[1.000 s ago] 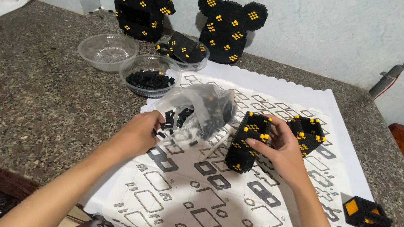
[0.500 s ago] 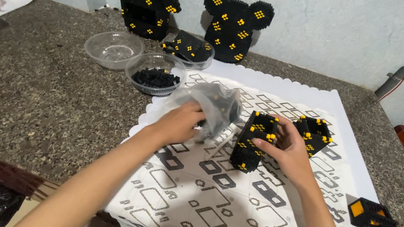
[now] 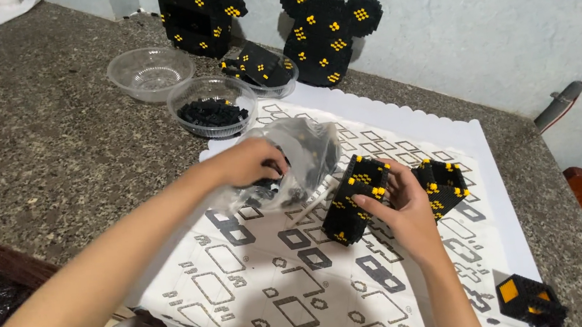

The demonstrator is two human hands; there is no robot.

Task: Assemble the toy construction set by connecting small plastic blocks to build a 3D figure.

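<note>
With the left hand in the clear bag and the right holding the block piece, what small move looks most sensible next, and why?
Probably pinch one small black brick and draw it out: the left hand is inside the clear plastic bag of loose bricks, while the right hand steadies the black and yellow block assembly on the patterned paper.

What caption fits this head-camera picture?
Left hand reaches into a clear plastic bag while right hand steadies a black-and-yellow brick model.

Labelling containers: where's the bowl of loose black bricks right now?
Head view, upper left of centre: the bowl of black bricks sits on the stone counter, between the empty clear bowl and the patterned mat.
</note>
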